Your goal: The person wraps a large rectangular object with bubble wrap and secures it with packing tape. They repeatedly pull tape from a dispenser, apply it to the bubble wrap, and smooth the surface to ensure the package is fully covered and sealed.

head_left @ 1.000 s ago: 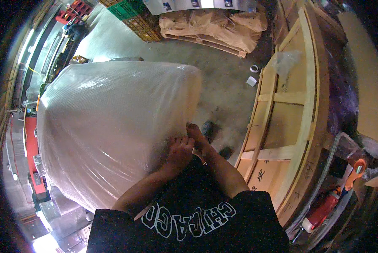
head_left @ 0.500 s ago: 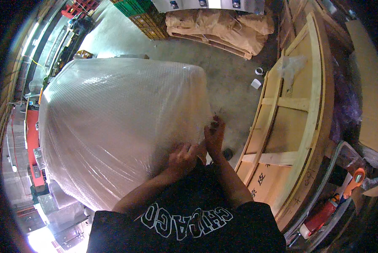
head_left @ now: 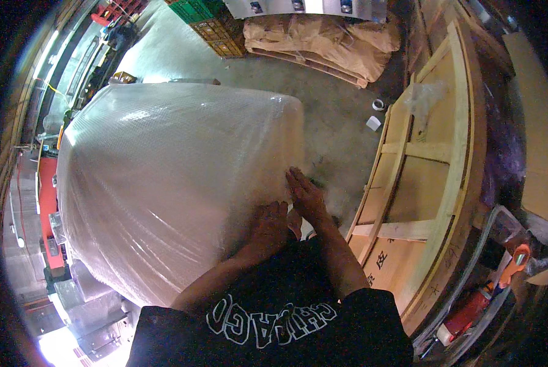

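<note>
A large bulky object under translucent bubble wrap (head_left: pixel 164 159) fills the left and middle of the head view; what lies beneath is mostly hidden. My left hand (head_left: pixel 270 224) rests on the wrap at its near right corner, fingers laid out along the film. Just beyond it, my right hand (head_left: pixel 306 196) presses against the wrap's right edge with its fingers stretched out. Neither hand shows anything gripped, though the left fingers are dim.
A wooden crate panel (head_left: pixel 424 150) leans along the right. A tape roll (head_left: pixel 378 105) and a white piece (head_left: pixel 373 123) lie on the concrete floor. Farther off stand a paper-covered pallet (head_left: pixel 320 43) and stacked crates (head_left: pixel 216 30). An orange-handled tape dispenser (head_left: pixel 514 266) sits at lower right.
My right hand has shifted slightly left, from a curled grasp by the wrap's edge to lying against it with straight fingers. My left hand has flattened onto the film.
</note>
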Action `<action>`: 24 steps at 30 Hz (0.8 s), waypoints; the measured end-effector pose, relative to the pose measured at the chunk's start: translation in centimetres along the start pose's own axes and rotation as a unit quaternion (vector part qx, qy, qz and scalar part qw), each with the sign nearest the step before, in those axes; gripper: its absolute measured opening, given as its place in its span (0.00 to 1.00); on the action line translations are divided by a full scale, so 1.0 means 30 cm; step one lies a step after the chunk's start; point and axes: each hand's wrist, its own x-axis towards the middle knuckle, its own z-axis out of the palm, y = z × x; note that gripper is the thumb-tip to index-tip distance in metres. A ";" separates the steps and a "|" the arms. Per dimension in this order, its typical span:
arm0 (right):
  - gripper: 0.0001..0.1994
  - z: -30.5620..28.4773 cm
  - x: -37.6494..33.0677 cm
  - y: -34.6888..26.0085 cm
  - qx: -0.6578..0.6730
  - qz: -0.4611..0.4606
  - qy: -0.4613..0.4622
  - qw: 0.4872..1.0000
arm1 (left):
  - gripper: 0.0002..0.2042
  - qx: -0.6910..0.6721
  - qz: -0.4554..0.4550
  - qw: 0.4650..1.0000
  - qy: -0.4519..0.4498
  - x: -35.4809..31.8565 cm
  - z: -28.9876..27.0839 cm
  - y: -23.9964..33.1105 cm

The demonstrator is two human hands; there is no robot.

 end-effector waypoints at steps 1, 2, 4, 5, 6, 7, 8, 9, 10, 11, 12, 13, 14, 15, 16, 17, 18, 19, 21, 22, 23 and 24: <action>0.29 -0.001 -0.010 0.018 0.008 0.019 -0.040 0.999 | 0.26 0.021 -0.004 1.000 -0.004 0.009 0.033 -0.026; 0.29 -0.036 0.007 0.006 0.018 0.039 -0.084 0.996 | 0.29 0.039 -0.011 0.999 -0.010 0.008 0.081 -0.053; 0.30 -0.078 0.030 -0.020 0.078 0.087 -0.062 0.991 | 0.28 0.073 -0.002 0.996 0.054 -0.032 0.203 -0.093; 0.30 -0.091 0.029 -0.025 0.127 0.119 0.004 0.985 | 0.28 0.089 0.007 0.992 0.086 -0.030 0.204 -0.082; 0.31 -0.099 0.029 -0.028 0.175 0.149 0.071 0.971 | 0.27 0.070 -0.015 0.996 0.051 -0.022 0.203 -0.078; 0.31 -0.072 0.015 -0.003 0.117 0.180 -0.009 0.977 | 0.27 0.051 -0.038 0.998 0.016 -0.014 0.202 -0.076; 0.31 -0.029 -0.017 0.045 0.055 0.217 -0.084 0.971 | 0.27 0.032 -0.021 0.999 -0.011 0.004 0.148 -0.046; 0.31 0.001 -0.033 0.077 -0.004 0.249 -0.161 0.955 | 0.26 0.014 -0.011 0.999 -0.038 0.014 0.092 -0.021; 0.30 0.007 -0.030 0.096 0.084 0.304 -0.141 0.938 | 0.26 -0.003 0.030 0.998 -0.053 0.020 -0.009 0.015; 0.29 0.019 -0.013 0.101 0.174 0.354 -0.120 0.911 | 0.26 0.008 0.052 0.998 -0.041 0.017 -0.035 0.021; 0.28 0.032 0.006 0.107 0.263 0.399 -0.098 0.873 | 0.25 0.018 0.075 0.997 -0.028 0.016 -0.058 0.032; 0.27 0.046 0.025 0.111 0.348 0.439 -0.075 0.825 | 0.25 0.053 0.082 0.995 0.013 0.015 -0.049 0.038; 0.27 0.073 0.040 0.099 0.434 0.473 -0.056 0.765 | 0.25 0.090 0.085 0.991 0.051 0.004 -0.046 0.041; 0.25 0.112 0.015 0.108 0.390 0.439 -0.027 0.809 | 0.25 0.088 0.074 0.993 0.019 0.009 -0.061 0.057; 0.24 0.154 -0.011 0.111 0.340 0.405 0.002 0.849 | 0.26 0.086 0.064 0.994 -0.014 0.019 -0.087 0.075; 0.21 0.254 -0.066 0.153 0.150 0.277 0.041 0.948 | 0.26 0.079 0.053 0.994 -0.059 0.030 -0.083 0.077; 0.20 0.305 -0.053 0.139 0.071 0.237 0.043 0.968 | 0.27 0.074 0.032 0.991 -0.103 0.034 -0.067 0.069; 0.19 0.352 -0.031 0.111 -0.009 0.196 0.052 0.979 | 0.29 0.063 -0.003 0.985 -0.159 0.026 0.027 0.020; 0.21 0.399 0.021 0.046 0.041 0.289 0.007 0.957 | 0.31 0.034 -0.026 0.981 -0.189 0.013 0.074 -0.018; 0.22 0.417 0.023 0.045 0.051 0.311 -0.019 0.949 | 0.31 0.019 -0.012 0.986 -0.164 0.009 0.065 -0.021; 0.24 0.396 0.026 0.045 0.085 0.353 -0.045 0.930 | 0.32 -0.001 -0.003 0.990 -0.139 -0.001 0.063 -0.032; 0.27 0.350 0.029 0.037 0.147 0.414 -0.076 0.895 | 0.31 0.025 0.015 0.990 -0.135 -0.008 0.031 -0.033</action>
